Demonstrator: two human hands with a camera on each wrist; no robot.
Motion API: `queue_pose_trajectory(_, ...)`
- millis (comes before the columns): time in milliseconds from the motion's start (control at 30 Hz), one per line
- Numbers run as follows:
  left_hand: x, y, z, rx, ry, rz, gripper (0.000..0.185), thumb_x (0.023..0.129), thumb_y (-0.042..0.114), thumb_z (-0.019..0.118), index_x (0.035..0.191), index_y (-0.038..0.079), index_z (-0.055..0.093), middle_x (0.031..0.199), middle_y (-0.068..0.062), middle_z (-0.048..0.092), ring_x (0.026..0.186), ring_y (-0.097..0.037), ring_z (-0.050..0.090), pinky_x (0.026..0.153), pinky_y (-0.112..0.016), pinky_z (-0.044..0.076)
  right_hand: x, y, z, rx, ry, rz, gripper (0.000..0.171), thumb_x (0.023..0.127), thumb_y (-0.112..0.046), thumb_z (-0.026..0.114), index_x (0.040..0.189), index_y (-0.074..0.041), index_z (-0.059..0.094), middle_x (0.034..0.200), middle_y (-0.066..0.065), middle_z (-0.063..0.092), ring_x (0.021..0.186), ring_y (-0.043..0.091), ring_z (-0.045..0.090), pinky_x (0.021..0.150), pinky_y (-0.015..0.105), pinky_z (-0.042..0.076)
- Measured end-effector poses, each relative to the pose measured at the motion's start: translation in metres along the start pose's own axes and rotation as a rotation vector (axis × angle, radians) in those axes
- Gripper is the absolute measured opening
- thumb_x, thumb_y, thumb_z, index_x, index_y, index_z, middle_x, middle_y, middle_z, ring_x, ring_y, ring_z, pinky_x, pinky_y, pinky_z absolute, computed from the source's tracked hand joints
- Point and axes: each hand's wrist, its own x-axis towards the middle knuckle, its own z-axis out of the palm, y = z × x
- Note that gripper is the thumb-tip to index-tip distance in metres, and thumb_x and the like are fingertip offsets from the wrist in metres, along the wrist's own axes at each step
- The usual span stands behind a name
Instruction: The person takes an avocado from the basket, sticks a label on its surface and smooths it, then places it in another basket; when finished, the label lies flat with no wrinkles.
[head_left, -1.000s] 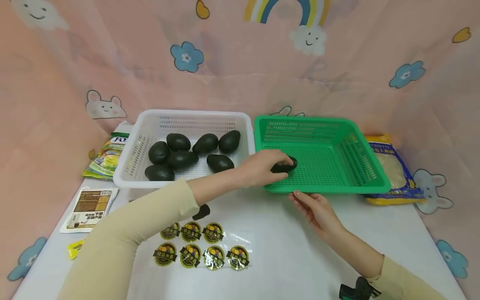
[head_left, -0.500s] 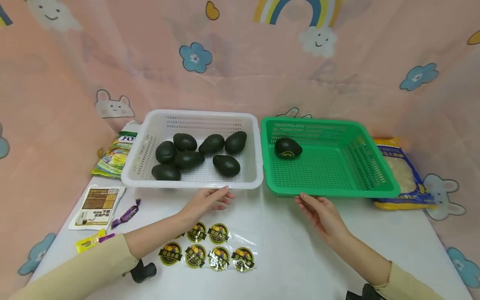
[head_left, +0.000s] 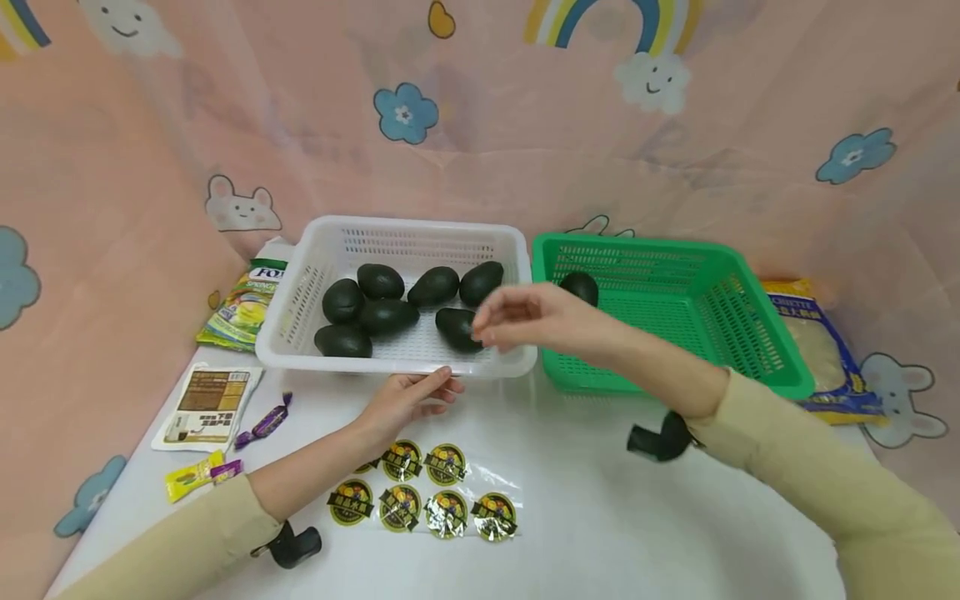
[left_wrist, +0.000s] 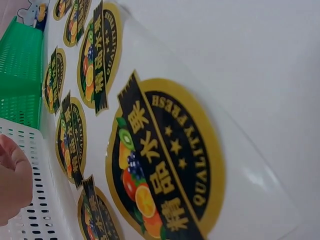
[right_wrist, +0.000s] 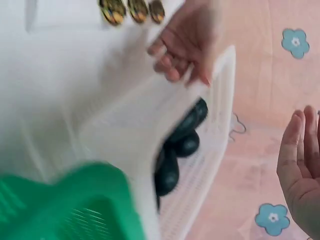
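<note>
Avocados (head_left: 397, 310): six in the white basket (head_left: 300, 287), skins very dark green to near black, smooth, egg-shaped, lying on their sides in a loose cluster on the perforated floor. One more avocado (head_left: 580, 287) sits alone at the back left corner of the green basket (head_left: 750, 325), which stands just beside the white one on the white table (head_left: 600, 517).

My right hand (head_left: 528, 321) hangs over the right end of the white basket, above the nearest avocado (head_left: 456, 327). Fingers loosely bent, thumb and fingertips close together, nothing held between them; I cannot tell whether they touch the fruit. In the right wrist view the fingers look straight and side by side, but that view is blurred.

My left hand (head_left: 408, 398) rests at the white basket's near rim, fingers extended and relaxed, fingertips touching the rim, holding nothing.

Sticker sheet (head_left: 423, 500) lies on the table just below my left hand: round black and gold fruit labels (left_wrist: 165, 165) on clear backing.
</note>
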Motion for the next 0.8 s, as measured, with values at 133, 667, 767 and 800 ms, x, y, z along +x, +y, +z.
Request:
queue_pose_trajectory(133,0.001,0.0,-0.001,0.011,-0.004,-0.006,0.039,0.098,0.033,0.059,0.109,-0.004,0.069,0.099,-0.004,0.072,0.095,-0.019,0.064,0.093,-0.042,0.05,0.065,-0.029,-0.019,-0.161,-0.122,-0.086,0.022,0.095,-0.015,0.065,0.114,-0.004,0.064,0.112,0.009,0.067,0.1,0.025,0.061,0.088,0.037,0.051)
queue_pose_trajectory(667,-0.002,-0.003,0.001,0.047,0.001,-0.005,0.054,0.097,0.039,0.059,0.117,-0.01,0.063,0.097,-0.002,0.072,0.089,-0.015,0.064,0.083,-0.033,0.054,0.206,0.021,-0.01,-0.51,-0.364,0.042,0.04,0.093,-0.011,0.066,0.131,-0.001,0.058,0.133,0.012,0.057,0.119,0.018,0.055,0.099,0.028,0.044)
queue_pose_trajectory(767,-0.001,-0.003,0.0,0.051,-0.002,-0.005,0.053,0.098,0.039,0.059,0.117,-0.01,0.063,0.097,-0.002,0.072,0.089,-0.014,0.064,0.083,-0.033,0.054,0.214,0.026,-0.005,-0.616,-0.363,0.04,0.044,0.092,-0.014,0.069,0.133,-0.008,0.058,0.135,0.005,0.057,0.124,0.017,0.051,0.098,0.024,0.042)
queue_pose_trajectory(800,-0.001,-0.002,0.0,0.048,-0.003,-0.005,0.053,0.098,0.039,0.059,0.117,-0.01,0.063,0.097,-0.002,0.072,0.089,-0.014,0.064,0.082,-0.033,0.053,0.216,0.028,-0.003,-0.643,-0.368,0.042,0.045,0.091,-0.015,0.069,0.134,-0.009,0.058,0.136,0.004,0.056,0.126,0.018,0.05,0.099,0.024,0.041)
